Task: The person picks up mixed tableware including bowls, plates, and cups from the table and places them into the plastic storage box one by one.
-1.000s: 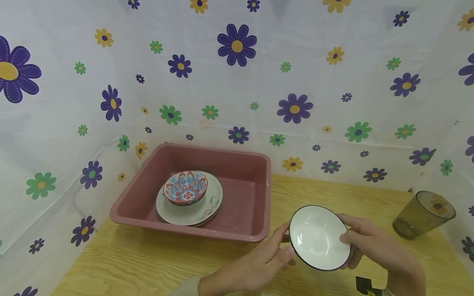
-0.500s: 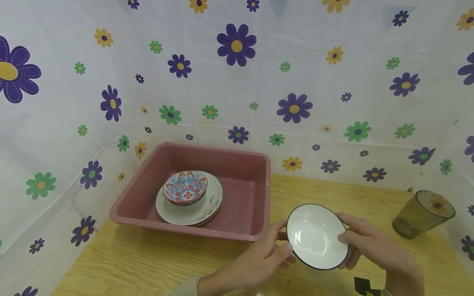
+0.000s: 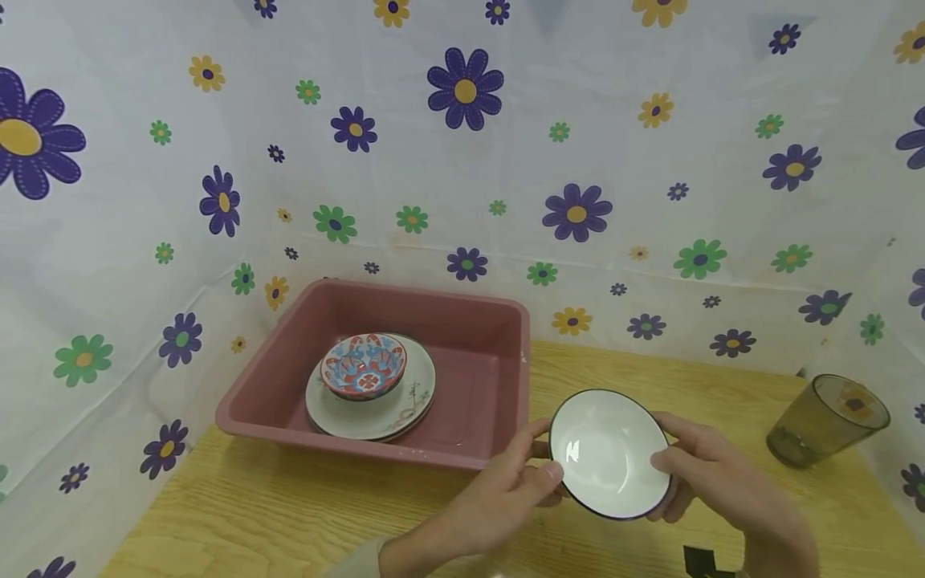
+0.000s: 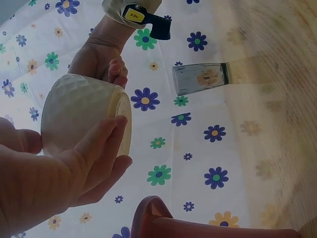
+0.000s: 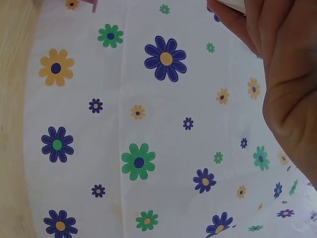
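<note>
A white bowl [image 3: 609,451] with a dark rim is tilted above the table, its glossy inside facing me in the head view. My left hand [image 3: 499,499] holds its left side, thumb at the rim and fingers beneath. On the right side my right hand [image 3: 711,475] grips it, thumb over the rim onto the inside. The left wrist view shows the bowl's dimpled outer wall [image 4: 74,111] and the left fingers [image 4: 101,144] against its base. In the right wrist view, only part of the right hand [image 5: 292,74] appears, with a sliver of bowl at the top edge.
Left of the hands stands a pink basin [image 3: 517,385]. Inside it, a red-and-blue patterned bowl [image 3: 364,367] sits on stacked pale plates [image 3: 417,381]. A tinted glass [image 3: 827,421] stands at the right of the wooden table [image 3: 238,506]. Flowered sheeting [image 3: 405,172] surrounds the table's back and sides.
Both hands have moved the white bowl a little left and slightly upward in the head view. The left thumb now lies against its rim. Basin, dishes and glass stay in place.
</note>
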A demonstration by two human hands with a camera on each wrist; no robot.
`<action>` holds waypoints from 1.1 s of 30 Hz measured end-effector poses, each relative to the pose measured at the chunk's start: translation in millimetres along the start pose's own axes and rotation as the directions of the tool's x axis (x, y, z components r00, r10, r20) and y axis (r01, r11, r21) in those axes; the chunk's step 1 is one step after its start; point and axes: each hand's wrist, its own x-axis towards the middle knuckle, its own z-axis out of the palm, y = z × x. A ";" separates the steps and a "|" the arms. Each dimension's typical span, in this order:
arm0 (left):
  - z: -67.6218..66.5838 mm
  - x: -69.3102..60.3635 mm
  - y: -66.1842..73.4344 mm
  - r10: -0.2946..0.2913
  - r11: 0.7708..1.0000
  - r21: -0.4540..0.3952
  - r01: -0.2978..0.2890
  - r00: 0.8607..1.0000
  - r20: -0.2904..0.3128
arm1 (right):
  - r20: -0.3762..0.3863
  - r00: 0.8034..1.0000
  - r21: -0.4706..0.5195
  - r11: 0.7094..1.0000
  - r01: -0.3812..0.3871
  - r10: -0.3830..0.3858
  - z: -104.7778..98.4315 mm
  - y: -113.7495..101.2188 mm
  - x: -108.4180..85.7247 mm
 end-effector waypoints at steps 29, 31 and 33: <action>-38.6 3.1 20.2 0.008 0.999 -0.033 -0.014 0.985 -0.170 | -0.349 0.937 -0.058 0.998 0.008 -0.028 51.7 -18.0 29.2; -41.4 2.7 21.4 0.019 1.000 -0.006 -0.020 0.986 -0.165 | -0.362 0.932 -0.062 0.998 0.002 -0.025 54.3 -18.6 30.5; -43.5 2.6 22.8 0.020 1.000 -0.014 -0.022 0.987 -0.159 | -0.371 0.928 -0.062 0.998 0.003 -0.025 56.8 -19.1 31.2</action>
